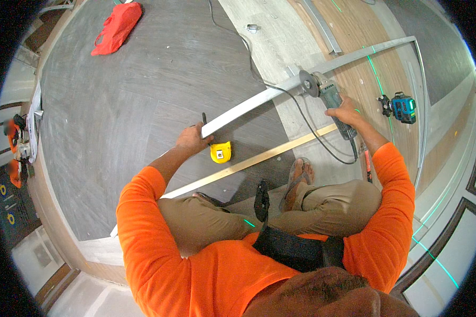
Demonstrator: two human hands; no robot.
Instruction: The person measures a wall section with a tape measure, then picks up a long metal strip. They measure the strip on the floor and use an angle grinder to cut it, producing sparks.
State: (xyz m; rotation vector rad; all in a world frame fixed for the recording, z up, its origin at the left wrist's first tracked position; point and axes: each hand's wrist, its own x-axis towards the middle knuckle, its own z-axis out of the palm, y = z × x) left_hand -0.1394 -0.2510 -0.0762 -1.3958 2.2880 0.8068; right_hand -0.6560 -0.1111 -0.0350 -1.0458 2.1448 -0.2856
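My right hand point(345, 112) grips the body of a grey-green angle grinder point(330, 96). The grinder's disc sits beside a long pale metal profile point(248, 108); whether they touch I cannot tell. At the near end of that profile my left hand point(193, 138) is closed round it, and a dark thin pen-like stick point(204, 119) pokes up from its fingers. Just right of this hand lies a yellow tape measure point(221, 152) on the dark floor. The grinder's black cord point(301, 113) loops below the tool and runs away to the top.
A narrow wooden strip point(259, 157) crosses the floor before my feet. To the right, a blue laser level point(404, 108) throws green lines. Further off are a metal channel point(322, 26) and a red bag point(119, 29). A red-and-black tool point(368, 165) lies near my right knee.
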